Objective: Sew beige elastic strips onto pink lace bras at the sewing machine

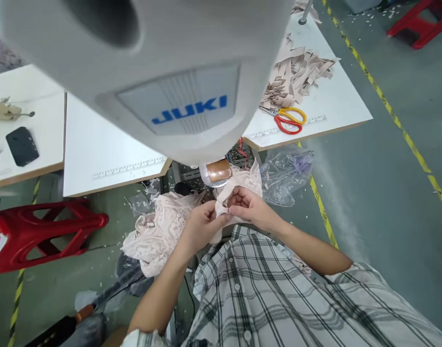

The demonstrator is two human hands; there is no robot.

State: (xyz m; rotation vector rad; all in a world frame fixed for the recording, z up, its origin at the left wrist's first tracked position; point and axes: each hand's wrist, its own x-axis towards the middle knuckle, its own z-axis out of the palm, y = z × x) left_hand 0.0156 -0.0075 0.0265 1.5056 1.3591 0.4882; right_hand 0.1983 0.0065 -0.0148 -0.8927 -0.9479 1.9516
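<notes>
Both my hands meet in front of my chest, pinching a piece of pale pink lace fabric [239, 182]. My left hand [202, 222] grips its lower fold with fingers closed. My right hand [247, 206] pinches the edge beside it, fingers curled. The fabric runs up toward a copper-coloured part [218, 170] under the grey JUKI sewing machine head [177, 77], which fills the upper view. A heap of more pink lace [158, 231] hangs to the left of my left hand.
White tables [98, 149] stand on either side. The right one carries a pile of beige fabric strips [296, 72] and red-and-yellow scissors [288, 118]. A clear plastic bag [286, 176] lies right of the machine. A red stool [40, 233] stands at left. Yellow floor lines [387, 106] run right.
</notes>
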